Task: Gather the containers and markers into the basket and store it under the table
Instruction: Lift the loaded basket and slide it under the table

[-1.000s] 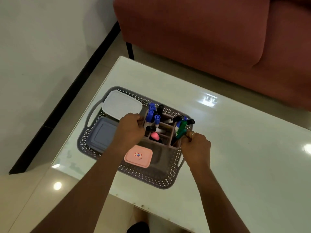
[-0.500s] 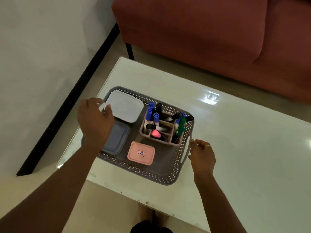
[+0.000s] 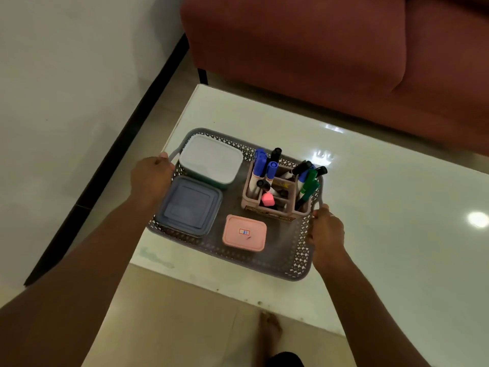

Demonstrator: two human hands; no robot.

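Left hand (image 3: 151, 178): closed over the handle at the left end of the grey perforated basket (image 3: 291, 271), fingers curled under and out of sight.

Right hand (image 3: 327, 231): closed over the handle at the basket's right end; a ring shows on one finger.

Basket: sits at the near left corner of the white glossy table (image 3: 383, 234), its left end jutting past the table edge.

Contents, placed by the basket:
- White-lidded container (image 3: 211, 160), far left corner, lid on.
- Grey-blue square container (image 3: 189, 205), near left, just beside the white one, lid on.
- Pink small container (image 3: 244, 233), near middle, lid on, with a small label on top.
- Pink divided marker holder (image 3: 277, 210), far right, upright, close to the right hand.
- Markers (image 3: 260, 162) standing in the holder: blue-capped and black-capped at its left cells, green ones leaning at its right cell; a pink cap low in the middle.

Beyond the table: dark red sofa (image 3: 317, 49). Below the basket: tiled floor, a bare foot (image 3: 271, 328).
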